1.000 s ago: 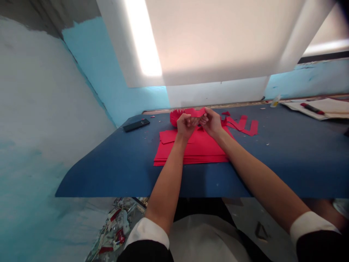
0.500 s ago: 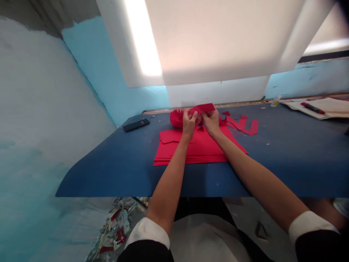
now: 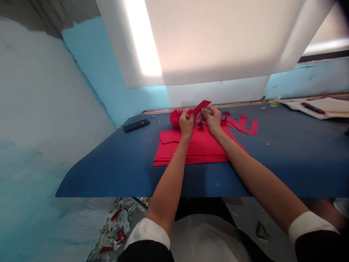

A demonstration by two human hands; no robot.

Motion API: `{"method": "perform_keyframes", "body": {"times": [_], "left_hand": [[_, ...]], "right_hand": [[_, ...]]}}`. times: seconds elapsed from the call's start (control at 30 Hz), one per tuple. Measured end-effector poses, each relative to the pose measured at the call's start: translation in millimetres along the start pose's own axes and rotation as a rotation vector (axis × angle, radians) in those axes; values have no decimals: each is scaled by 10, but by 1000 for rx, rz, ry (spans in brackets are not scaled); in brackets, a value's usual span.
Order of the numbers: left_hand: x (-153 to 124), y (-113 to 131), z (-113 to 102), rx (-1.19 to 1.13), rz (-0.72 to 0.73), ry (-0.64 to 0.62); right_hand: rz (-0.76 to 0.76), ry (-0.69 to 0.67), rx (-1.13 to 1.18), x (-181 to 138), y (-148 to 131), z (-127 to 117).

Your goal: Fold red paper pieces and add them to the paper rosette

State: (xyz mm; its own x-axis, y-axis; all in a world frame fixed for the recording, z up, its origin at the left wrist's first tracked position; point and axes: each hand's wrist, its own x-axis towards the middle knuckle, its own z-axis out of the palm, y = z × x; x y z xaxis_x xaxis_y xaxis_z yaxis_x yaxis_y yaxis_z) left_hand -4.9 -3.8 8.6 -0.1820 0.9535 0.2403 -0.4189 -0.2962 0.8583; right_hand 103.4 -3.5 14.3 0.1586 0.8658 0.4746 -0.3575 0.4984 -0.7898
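My left hand pinches a red paper strip, which slants up to the right above the stack. Close by on the right, my right hand has its fingers curled at the strip's lower edge; whether it grips the paper is hard to make out. Beneath both hands lies a stack of red paper sheets, with a smaller cut red piece on its left side. Just behind my left hand sits a round, spiky red paper piece, partly hidden.
Several cut red strips lie right of the stack on the blue table. A black phone rests at the left. Toward the right back are a small bottle and a marker on papers. Litter covers the floor.
The red strip has turned from nearly level to a steeper slant, narrower in view. My right hand has shifted slightly right, and its fingers have come off the strip's right end.
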Motion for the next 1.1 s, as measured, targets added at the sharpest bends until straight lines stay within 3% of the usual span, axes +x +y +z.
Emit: {"method": "perform_keyframes", "body": {"times": [0.07,0.23,0.47,0.77,0.93,1.1], "left_hand": [[-11,12,18,-7,46,4],[-27,25,28,-107,5,-197],[-28,18,-20,-1,171,-262],[-4,15,-32,68,202,-208],[-13,33,-25,55,215,-117],[-1,15,-35,68,269,-123]], "right_hand": [[-36,-20,-31,-1,-4,10],[-163,-83,-181,-16,15,-4],[-292,-153,-489,-10,94,-78],[-297,-158,-721,14,100,-68],[-286,-120,-717,11,75,-74],[-255,-111,-647,13,70,-78]]}}
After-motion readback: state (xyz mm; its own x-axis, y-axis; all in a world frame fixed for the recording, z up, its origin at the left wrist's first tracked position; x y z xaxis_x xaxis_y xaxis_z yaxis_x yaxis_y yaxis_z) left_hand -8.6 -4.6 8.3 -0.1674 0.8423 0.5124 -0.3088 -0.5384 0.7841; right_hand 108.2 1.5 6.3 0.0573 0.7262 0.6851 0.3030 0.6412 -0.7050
